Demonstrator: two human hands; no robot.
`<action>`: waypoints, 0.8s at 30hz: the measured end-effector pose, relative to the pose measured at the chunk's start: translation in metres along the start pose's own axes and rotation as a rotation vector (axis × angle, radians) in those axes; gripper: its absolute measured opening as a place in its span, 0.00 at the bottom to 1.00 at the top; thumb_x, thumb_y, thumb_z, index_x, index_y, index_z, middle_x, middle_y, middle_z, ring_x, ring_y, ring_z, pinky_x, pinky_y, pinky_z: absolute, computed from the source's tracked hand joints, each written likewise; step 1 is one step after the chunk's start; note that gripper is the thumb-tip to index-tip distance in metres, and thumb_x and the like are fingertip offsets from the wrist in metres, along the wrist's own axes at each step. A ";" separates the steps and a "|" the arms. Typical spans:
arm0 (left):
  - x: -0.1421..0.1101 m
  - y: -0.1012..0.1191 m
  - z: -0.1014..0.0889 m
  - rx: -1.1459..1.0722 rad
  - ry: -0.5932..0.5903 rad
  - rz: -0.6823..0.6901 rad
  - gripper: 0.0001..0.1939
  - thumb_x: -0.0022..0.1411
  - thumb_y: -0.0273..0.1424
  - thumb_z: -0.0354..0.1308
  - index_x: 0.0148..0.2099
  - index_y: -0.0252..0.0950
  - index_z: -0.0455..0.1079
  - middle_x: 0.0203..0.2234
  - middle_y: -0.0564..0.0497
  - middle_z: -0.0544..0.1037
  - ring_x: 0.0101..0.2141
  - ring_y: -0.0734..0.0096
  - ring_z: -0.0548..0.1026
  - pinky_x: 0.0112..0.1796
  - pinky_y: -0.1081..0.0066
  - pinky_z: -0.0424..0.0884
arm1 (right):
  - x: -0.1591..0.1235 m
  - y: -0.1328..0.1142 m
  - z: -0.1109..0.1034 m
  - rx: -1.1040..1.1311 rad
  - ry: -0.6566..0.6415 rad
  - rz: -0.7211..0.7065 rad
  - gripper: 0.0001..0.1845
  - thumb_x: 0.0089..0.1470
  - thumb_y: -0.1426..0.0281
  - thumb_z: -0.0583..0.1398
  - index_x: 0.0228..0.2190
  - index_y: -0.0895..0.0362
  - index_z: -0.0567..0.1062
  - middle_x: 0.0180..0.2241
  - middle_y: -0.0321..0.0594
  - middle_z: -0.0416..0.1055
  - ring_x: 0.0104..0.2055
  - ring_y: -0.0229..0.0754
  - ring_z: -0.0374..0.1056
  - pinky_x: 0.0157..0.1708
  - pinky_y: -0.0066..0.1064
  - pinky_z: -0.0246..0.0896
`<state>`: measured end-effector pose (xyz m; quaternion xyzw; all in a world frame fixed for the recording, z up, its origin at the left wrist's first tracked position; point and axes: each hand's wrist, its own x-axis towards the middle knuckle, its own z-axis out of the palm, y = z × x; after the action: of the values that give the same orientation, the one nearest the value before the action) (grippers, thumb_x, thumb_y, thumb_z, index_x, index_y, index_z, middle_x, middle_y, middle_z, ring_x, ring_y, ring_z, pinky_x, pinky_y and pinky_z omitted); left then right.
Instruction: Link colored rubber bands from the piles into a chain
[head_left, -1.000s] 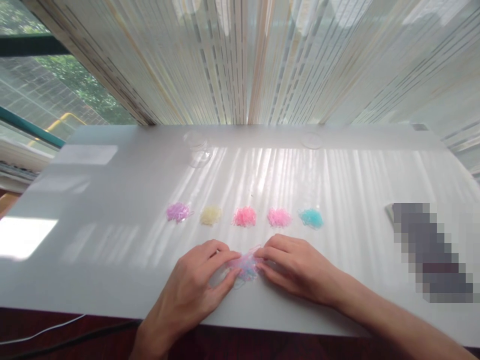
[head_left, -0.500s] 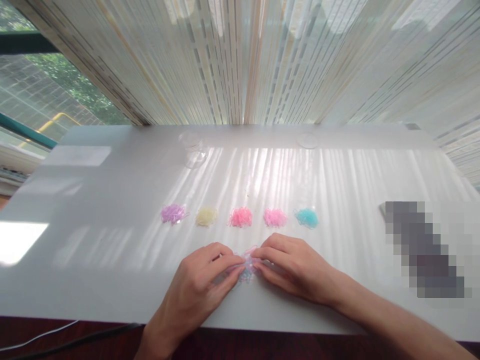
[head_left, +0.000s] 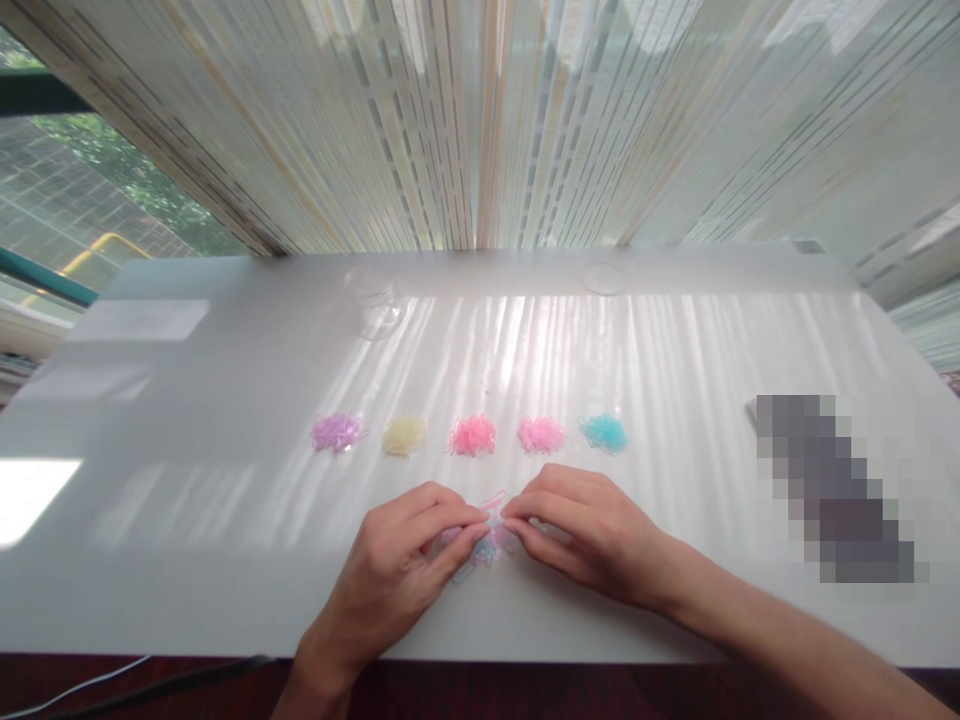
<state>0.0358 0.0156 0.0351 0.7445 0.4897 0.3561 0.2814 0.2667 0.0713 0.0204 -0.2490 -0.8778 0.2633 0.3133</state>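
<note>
A mixed heap of thin rubber bands [head_left: 487, 553] in pink, purple and blue lies near the table's front edge, partly covered by my fingers. Over its left side, my left hand [head_left: 416, 550] is closed, thumb and forefinger pinching rubber bands. From the right, my right hand [head_left: 577, 525] comes in with its fingertips closed on bands from the same heap. A small gap separates the two sets of fingertips. Beyond the hands runs a row of single-colour piles: purple [head_left: 337, 433], yellow [head_left: 404, 436], coral pink [head_left: 473, 435], light pink [head_left: 541, 434] and teal [head_left: 604, 433].
At the back of the white table [head_left: 225, 400] stands a clear jar [head_left: 377, 310], with a clear round lid [head_left: 603, 279] to its right. A pixelated dark object [head_left: 832, 490] lies on the right. Striped curtains [head_left: 480, 120] hang behind the table.
The view has shifted slightly, so the table's things sit further left. Both hands stay at the mixed heap, with their fingertips making small moves among the bands. The coloured piles are unchanged.
</note>
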 end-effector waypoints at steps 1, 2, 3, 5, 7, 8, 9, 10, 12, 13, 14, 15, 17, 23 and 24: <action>0.001 0.000 0.000 0.004 0.002 -0.003 0.06 0.70 0.26 0.61 0.44 0.38 0.80 0.32 0.51 0.81 0.29 0.76 0.77 0.29 0.78 0.74 | 0.000 0.000 0.000 -0.002 0.000 0.001 0.07 0.67 0.72 0.58 0.40 0.57 0.78 0.32 0.40 0.79 0.31 0.38 0.73 0.31 0.29 0.68; 0.001 0.000 0.000 0.010 0.007 -0.008 0.06 0.70 0.26 0.61 0.45 0.39 0.80 0.33 0.51 0.81 0.29 0.76 0.77 0.29 0.78 0.74 | 0.001 0.000 -0.001 -0.008 -0.003 0.000 0.07 0.67 0.72 0.58 0.40 0.57 0.78 0.32 0.40 0.79 0.31 0.38 0.73 0.31 0.29 0.68; 0.001 -0.001 -0.001 0.019 0.016 -0.012 0.06 0.70 0.27 0.61 0.45 0.39 0.79 0.33 0.51 0.81 0.29 0.75 0.77 0.28 0.78 0.74 | 0.002 0.001 -0.003 -0.019 -0.005 -0.005 0.07 0.67 0.72 0.58 0.39 0.57 0.78 0.31 0.40 0.79 0.31 0.39 0.73 0.31 0.29 0.68; 0.000 -0.001 -0.001 0.043 0.031 -0.012 0.06 0.69 0.28 0.63 0.47 0.40 0.79 0.34 0.51 0.80 0.28 0.75 0.76 0.28 0.77 0.74 | 0.004 0.004 -0.013 -0.054 -0.012 -0.022 0.08 0.67 0.73 0.58 0.39 0.57 0.78 0.31 0.40 0.79 0.31 0.39 0.73 0.30 0.30 0.67; -0.001 -0.001 -0.001 0.067 0.024 -0.001 0.07 0.69 0.28 0.63 0.48 0.40 0.78 0.34 0.51 0.80 0.27 0.76 0.75 0.28 0.77 0.74 | 0.007 0.008 -0.032 -0.100 -0.029 -0.024 0.08 0.67 0.74 0.57 0.38 0.57 0.77 0.31 0.40 0.78 0.31 0.39 0.72 0.30 0.30 0.67; -0.002 -0.001 -0.001 0.076 0.011 0.009 0.07 0.69 0.28 0.63 0.48 0.40 0.78 0.34 0.51 0.80 0.27 0.76 0.75 0.28 0.77 0.74 | 0.008 0.012 -0.044 -0.123 -0.047 0.031 0.08 0.67 0.73 0.57 0.38 0.56 0.77 0.31 0.39 0.77 0.32 0.39 0.72 0.30 0.30 0.67; -0.002 0.000 -0.001 0.083 -0.004 0.019 0.07 0.69 0.27 0.62 0.47 0.39 0.77 0.34 0.51 0.80 0.28 0.75 0.76 0.28 0.77 0.74 | 0.008 0.015 -0.056 -0.148 -0.052 0.097 0.08 0.67 0.71 0.57 0.38 0.55 0.77 0.32 0.39 0.77 0.31 0.39 0.72 0.30 0.30 0.67; -0.003 0.000 -0.001 0.088 -0.017 0.031 0.06 0.69 0.27 0.62 0.47 0.39 0.77 0.34 0.51 0.79 0.29 0.74 0.77 0.29 0.77 0.75 | 0.008 0.019 -0.069 -0.173 -0.023 0.164 0.08 0.67 0.70 0.58 0.37 0.54 0.77 0.31 0.38 0.76 0.29 0.38 0.71 0.30 0.30 0.67; -0.004 0.000 -0.001 0.096 -0.033 0.054 0.06 0.69 0.26 0.61 0.46 0.39 0.76 0.33 0.51 0.79 0.30 0.73 0.78 0.29 0.76 0.75 | 0.006 0.026 -0.091 -0.200 -0.016 0.299 0.08 0.66 0.67 0.59 0.35 0.53 0.77 0.29 0.37 0.76 0.28 0.39 0.71 0.29 0.31 0.67; -0.005 0.000 0.000 0.101 -0.038 0.063 0.05 0.69 0.26 0.61 0.46 0.38 0.76 0.33 0.51 0.79 0.31 0.73 0.78 0.30 0.76 0.75 | 0.005 0.029 -0.099 -0.215 -0.026 0.349 0.09 0.65 0.65 0.60 0.34 0.53 0.78 0.29 0.37 0.77 0.28 0.39 0.70 0.28 0.31 0.66; -0.005 0.000 0.000 0.108 -0.040 0.069 0.05 0.69 0.25 0.61 0.46 0.38 0.76 0.33 0.51 0.79 0.31 0.73 0.78 0.30 0.77 0.74 | 0.003 0.031 -0.105 -0.221 -0.037 0.405 0.10 0.64 0.63 0.60 0.33 0.52 0.78 0.29 0.37 0.77 0.27 0.40 0.70 0.27 0.31 0.65; -0.005 -0.001 0.000 0.114 -0.038 0.074 0.05 0.69 0.25 0.61 0.46 0.38 0.75 0.34 0.51 0.79 0.31 0.74 0.78 0.30 0.77 0.75 | 0.002 0.034 -0.110 -0.216 -0.056 0.448 0.10 0.64 0.62 0.61 0.33 0.52 0.79 0.30 0.37 0.78 0.28 0.40 0.71 0.26 0.31 0.65; -0.005 -0.002 0.001 0.122 -0.031 0.081 0.06 0.69 0.25 0.61 0.47 0.38 0.75 0.34 0.51 0.79 0.31 0.74 0.78 0.31 0.77 0.75 | 0.000 0.037 -0.113 -0.201 -0.094 0.513 0.11 0.64 0.61 0.61 0.32 0.51 0.80 0.31 0.37 0.79 0.29 0.41 0.71 0.27 0.32 0.65; -0.002 0.000 0.003 0.134 -0.020 0.089 0.06 0.68 0.26 0.62 0.46 0.39 0.77 0.33 0.52 0.79 0.30 0.74 0.79 0.30 0.77 0.75 | -0.002 0.044 -0.113 -0.230 -0.148 0.584 0.11 0.64 0.62 0.61 0.32 0.50 0.81 0.32 0.36 0.79 0.31 0.42 0.72 0.30 0.33 0.66; -0.001 0.000 0.003 0.136 -0.021 0.089 0.06 0.68 0.26 0.62 0.46 0.39 0.77 0.33 0.52 0.79 0.30 0.74 0.79 0.30 0.76 0.75 | -0.003 0.044 -0.114 -0.239 -0.151 0.591 0.10 0.64 0.63 0.61 0.32 0.50 0.81 0.33 0.36 0.80 0.31 0.42 0.73 0.30 0.32 0.66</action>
<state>0.0381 0.0140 0.0328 0.7866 0.4761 0.3264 0.2191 0.3585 0.1371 0.0676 -0.5077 -0.8131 0.2555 0.1258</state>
